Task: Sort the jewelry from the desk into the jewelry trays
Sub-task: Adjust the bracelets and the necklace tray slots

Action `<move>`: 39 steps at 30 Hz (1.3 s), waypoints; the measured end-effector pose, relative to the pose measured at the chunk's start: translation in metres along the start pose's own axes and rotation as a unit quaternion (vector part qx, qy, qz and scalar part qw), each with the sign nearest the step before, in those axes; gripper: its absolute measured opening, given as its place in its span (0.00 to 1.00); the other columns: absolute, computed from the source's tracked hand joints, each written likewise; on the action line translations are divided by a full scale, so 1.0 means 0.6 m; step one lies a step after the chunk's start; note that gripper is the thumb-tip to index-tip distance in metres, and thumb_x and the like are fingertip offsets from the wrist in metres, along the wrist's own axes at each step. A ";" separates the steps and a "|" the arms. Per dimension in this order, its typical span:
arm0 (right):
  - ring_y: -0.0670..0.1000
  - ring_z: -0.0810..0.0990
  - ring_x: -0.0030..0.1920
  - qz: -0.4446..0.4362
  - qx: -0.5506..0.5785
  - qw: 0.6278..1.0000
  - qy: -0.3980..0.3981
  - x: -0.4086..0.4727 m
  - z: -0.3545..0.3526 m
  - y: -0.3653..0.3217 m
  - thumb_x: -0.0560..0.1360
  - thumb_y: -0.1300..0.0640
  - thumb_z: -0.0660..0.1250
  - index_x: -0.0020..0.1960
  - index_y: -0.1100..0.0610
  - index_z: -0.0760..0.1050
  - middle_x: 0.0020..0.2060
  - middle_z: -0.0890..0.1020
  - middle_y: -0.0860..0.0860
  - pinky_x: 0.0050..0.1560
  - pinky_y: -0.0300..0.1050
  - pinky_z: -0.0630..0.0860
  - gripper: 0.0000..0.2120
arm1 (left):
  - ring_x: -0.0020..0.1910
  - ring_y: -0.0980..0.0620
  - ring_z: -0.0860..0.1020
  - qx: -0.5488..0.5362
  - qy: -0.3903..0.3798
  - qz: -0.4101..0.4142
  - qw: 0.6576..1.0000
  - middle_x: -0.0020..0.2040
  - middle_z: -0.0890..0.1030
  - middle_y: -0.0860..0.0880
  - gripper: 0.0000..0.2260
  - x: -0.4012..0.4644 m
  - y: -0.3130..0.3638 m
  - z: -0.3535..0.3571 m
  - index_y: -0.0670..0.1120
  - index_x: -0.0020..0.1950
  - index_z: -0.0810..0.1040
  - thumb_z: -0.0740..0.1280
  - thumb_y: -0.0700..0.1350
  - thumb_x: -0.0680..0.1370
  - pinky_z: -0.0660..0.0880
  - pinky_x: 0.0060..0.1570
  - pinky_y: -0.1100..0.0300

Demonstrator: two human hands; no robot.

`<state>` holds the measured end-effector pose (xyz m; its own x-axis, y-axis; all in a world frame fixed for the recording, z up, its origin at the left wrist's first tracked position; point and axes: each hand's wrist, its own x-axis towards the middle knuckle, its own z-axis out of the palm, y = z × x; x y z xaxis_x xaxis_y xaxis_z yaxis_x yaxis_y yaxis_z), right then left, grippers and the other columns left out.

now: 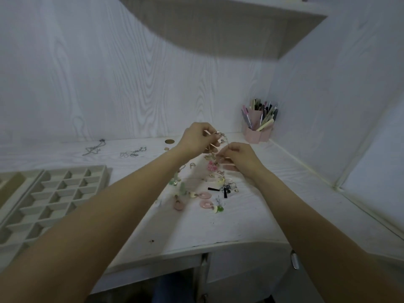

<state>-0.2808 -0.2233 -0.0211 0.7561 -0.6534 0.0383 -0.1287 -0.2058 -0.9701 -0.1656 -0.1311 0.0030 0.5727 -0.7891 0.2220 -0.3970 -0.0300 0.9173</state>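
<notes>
White worktop (251,217) fills your view, shelf (218,25) overhead. Divided jewelry tray (54,193) sits at the left edge of the worktop, the compartments you can see bare. Pink pen holder (259,130) stands in the back right corner. Loose jewelry pile (203,191) lies mid-worktop, right of the tray: pink rings, green and cream bits. Two silver chains (93,147) lie well apart from it at the back left. Your left hand (197,139) and right hand (240,157) are raised over the pile, fingers of both pinching one thin chain piece (220,138) strung between them.
</notes>
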 end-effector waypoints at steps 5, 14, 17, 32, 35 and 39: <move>0.51 0.84 0.36 0.009 0.166 0.983 -0.076 -0.012 0.065 -0.029 0.78 0.64 0.63 0.43 0.61 0.74 0.38 0.82 0.58 0.40 0.41 0.81 0.06 | 0.30 0.52 0.80 -0.032 0.028 -0.028 0.999 0.38 0.80 0.43 0.03 -0.048 0.009 -0.082 0.39 0.48 0.76 0.66 0.39 0.78 0.80 0.35 0.59; 0.47 0.77 0.34 -0.023 0.161 0.972 -0.172 -0.037 0.272 -0.105 0.77 0.67 0.64 0.49 0.63 0.78 0.36 0.79 0.54 0.40 0.37 0.78 0.05 | 0.30 0.53 0.81 -0.027 0.129 -0.069 0.989 0.41 0.80 0.42 0.06 -0.180 -0.014 -0.297 0.35 0.53 0.77 0.66 0.35 0.77 0.81 0.37 0.59; 0.47 0.74 0.32 -0.034 0.141 0.967 -0.210 -0.047 0.357 -0.134 0.78 0.66 0.63 0.53 0.62 0.78 0.36 0.79 0.54 0.35 0.35 0.76 0.07 | 0.30 0.50 0.82 -0.026 0.192 -0.076 0.978 0.41 0.80 0.40 0.03 -0.236 -0.031 -0.376 0.37 0.50 0.75 0.65 0.34 0.77 0.80 0.33 0.60; 0.45 0.78 0.23 -0.020 0.095 0.932 -0.349 -0.088 0.738 -0.209 0.78 0.65 0.64 0.48 0.64 0.74 0.34 0.78 0.58 0.27 0.34 0.75 0.02 | 0.31 0.54 0.82 0.060 0.324 -0.145 0.933 0.38 0.79 0.42 0.10 -0.432 -0.130 -0.679 0.40 0.41 0.75 0.60 0.29 0.77 0.81 0.36 0.62; 0.45 0.78 0.22 -0.016 0.082 0.929 -0.361 -0.081 0.785 -0.211 0.78 0.66 0.63 0.51 0.65 0.73 0.34 0.78 0.60 0.27 0.34 0.76 0.03 | 0.27 0.56 0.80 0.090 0.348 -0.174 0.917 0.36 0.78 0.41 0.10 -0.442 -0.156 -0.711 0.40 0.40 0.75 0.60 0.28 0.76 0.80 0.33 0.63; 0.48 0.79 0.25 -0.014 0.046 0.935 -0.352 -0.061 0.839 -0.204 0.78 0.67 0.63 0.46 0.65 0.73 0.33 0.77 0.60 0.24 0.36 0.74 0.02 | 0.23 0.58 0.78 0.102 0.381 -0.200 0.897 0.36 0.78 0.41 0.07 -0.436 -0.182 -0.738 0.36 0.44 0.76 0.60 0.27 0.76 0.77 0.27 0.66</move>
<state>0.0302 0.1924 -0.0247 0.9975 -0.0015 -0.0709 -0.0705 -0.1312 -0.9889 0.0456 0.3501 -0.0088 0.9918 -0.0438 0.1202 -0.1277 -0.3898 0.9120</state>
